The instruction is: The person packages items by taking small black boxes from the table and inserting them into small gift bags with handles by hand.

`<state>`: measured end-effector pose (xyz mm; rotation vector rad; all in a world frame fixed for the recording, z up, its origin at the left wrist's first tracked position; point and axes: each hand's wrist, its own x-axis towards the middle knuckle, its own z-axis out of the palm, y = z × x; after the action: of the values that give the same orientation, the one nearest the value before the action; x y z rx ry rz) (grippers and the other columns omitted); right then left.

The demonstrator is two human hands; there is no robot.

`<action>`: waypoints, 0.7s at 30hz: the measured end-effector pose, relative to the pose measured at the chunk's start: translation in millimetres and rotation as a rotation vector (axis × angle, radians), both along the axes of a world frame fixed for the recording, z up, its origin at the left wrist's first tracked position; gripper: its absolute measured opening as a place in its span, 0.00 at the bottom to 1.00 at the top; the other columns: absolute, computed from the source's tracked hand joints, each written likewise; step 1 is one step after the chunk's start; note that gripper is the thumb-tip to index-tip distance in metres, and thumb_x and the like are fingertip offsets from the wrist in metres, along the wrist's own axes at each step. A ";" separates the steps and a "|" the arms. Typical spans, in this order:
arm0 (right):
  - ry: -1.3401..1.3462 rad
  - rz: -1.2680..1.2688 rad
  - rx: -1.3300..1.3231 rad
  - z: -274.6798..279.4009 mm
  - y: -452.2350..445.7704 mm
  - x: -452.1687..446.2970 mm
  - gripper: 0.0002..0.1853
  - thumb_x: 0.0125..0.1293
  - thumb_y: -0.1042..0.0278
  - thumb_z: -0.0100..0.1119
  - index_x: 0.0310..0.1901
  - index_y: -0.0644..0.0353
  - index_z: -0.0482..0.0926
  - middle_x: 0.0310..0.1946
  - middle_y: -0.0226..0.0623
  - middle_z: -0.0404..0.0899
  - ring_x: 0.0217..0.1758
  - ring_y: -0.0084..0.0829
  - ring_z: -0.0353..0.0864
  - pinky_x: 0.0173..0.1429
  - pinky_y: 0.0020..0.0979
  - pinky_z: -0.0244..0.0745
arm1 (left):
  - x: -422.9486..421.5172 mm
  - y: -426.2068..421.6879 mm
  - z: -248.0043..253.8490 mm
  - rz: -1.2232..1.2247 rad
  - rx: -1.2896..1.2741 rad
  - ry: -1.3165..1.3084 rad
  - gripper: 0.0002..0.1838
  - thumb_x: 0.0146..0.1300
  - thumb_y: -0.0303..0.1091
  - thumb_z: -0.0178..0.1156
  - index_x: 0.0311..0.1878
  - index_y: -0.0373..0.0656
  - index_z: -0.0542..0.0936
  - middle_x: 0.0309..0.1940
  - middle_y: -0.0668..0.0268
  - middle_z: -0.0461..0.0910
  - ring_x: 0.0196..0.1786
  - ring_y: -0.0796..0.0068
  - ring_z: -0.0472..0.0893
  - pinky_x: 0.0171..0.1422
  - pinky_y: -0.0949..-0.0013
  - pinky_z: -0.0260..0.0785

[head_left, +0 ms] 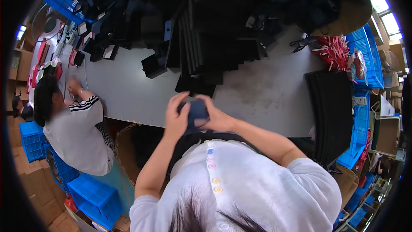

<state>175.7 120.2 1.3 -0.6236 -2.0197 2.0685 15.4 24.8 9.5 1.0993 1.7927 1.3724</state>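
Between my two hands, close to my body at the table's front edge, is a small dark blue box [198, 110]. My left hand [176, 118] grips its left side, with the thumb on the near face. My right hand [216, 118] holds the right side, its fingers curled around the box's edge. Just beyond my hands, flat black pieces [197, 87] lie on the grey table [266, 99]. Behind them stands a stack of black trays or panels [193, 38]. The fingers on the box's underside are hidden.
Many dark small boxes [103, 34] heap across the table's far side. To the right are a black padded stack [328, 111], red-and-white strips [332, 53], scissors [302, 43] and blue crates [365, 56]. A co-worker [79, 133] sits at left, near blue crates [96, 197].
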 end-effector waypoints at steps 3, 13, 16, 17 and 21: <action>-0.327 0.432 0.423 -32.4 84.8 54.4 0.38 0.49 0.53 0.71 0.63 0.57 0.71 0.63 0.47 0.69 0.66 0.47 0.67 0.68 0.40 0.66 | -56.4 -71.2 9.5 -0.220 -0.262 0.269 0.10 0.57 0.26 0.61 0.43 0.37 0.81 0.41 0.58 0.80 0.50 0.59 0.79 0.60 0.64 0.68; -0.945 -0.534 0.919 -137.1 270.7 78.3 0.60 0.39 0.49 0.77 0.71 0.54 0.49 0.67 0.47 0.57 0.67 0.52 0.63 0.66 0.46 0.67 | -41.7 -70.1 19.5 -0.204 -0.559 0.420 0.27 0.57 0.43 0.65 0.56 0.37 0.76 0.56 0.52 0.74 0.60 0.53 0.73 0.64 0.60 0.66; -1.231 -0.464 0.682 -97.7 240.7 106.2 0.64 0.34 0.46 0.78 0.72 0.56 0.49 0.66 0.49 0.61 0.69 0.51 0.62 0.68 0.46 0.65 | -31.7 -58.9 23.7 -0.201 -0.501 0.389 0.27 0.57 0.43 0.65 0.57 0.37 0.76 0.54 0.52 0.76 0.58 0.53 0.75 0.62 0.61 0.68; -1.242 -0.417 0.675 -98.8 232.8 129.2 0.63 0.33 0.46 0.78 0.71 0.58 0.51 0.66 0.50 0.61 0.69 0.51 0.62 0.69 0.45 0.64 | -29.3 -52.9 23.1 -0.192 -0.499 0.383 0.27 0.57 0.43 0.65 0.57 0.37 0.76 0.54 0.52 0.76 0.58 0.53 0.75 0.62 0.61 0.68; -0.735 -0.301 0.422 -45.4 155.2 173.2 0.59 0.33 0.56 0.79 0.70 0.63 0.56 0.66 0.49 0.62 0.71 0.46 0.60 0.73 0.39 0.56 | -8.3 -20.9 4.4 -0.288 -0.414 -0.281 0.26 0.62 0.42 0.63 0.59 0.36 0.75 0.58 0.55 0.76 0.61 0.61 0.76 0.66 0.62 0.66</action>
<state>348.8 275.5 -44.1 -1.6386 -2.3989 1.2700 7.2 3.9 13.9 0.8523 1.5495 0.8839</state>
